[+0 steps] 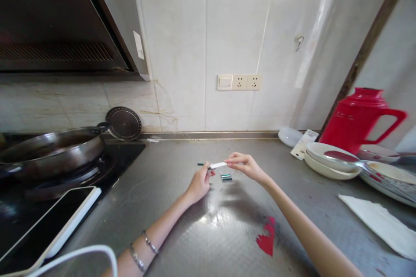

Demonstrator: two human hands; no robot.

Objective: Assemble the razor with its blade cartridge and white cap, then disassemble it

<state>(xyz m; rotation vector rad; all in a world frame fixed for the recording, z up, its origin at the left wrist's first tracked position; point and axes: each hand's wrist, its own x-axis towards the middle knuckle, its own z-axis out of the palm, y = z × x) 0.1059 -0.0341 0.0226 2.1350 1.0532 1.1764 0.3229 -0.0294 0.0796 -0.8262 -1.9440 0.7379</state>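
Over the metal counter (182, 233), my left hand (199, 185) grips one end of a small white strip-like object (218, 165). The fingertips of my right hand (244, 166) pinch its other end. Two small green cylinders (226, 177), which look like batteries, lie on the counter just below the white object. A thin dark green piece (200, 164) shows just left of my left fingertips; whether it is held or lies on the counter is unclear.
At left are a steel pan (55, 149) on the stove and a phone (48, 225) with a white cable (94, 249). Right: stacked bowls (331, 171), a red thermos (354, 121) and white paper (380, 225). A red scrap (267, 238) lies near the front.
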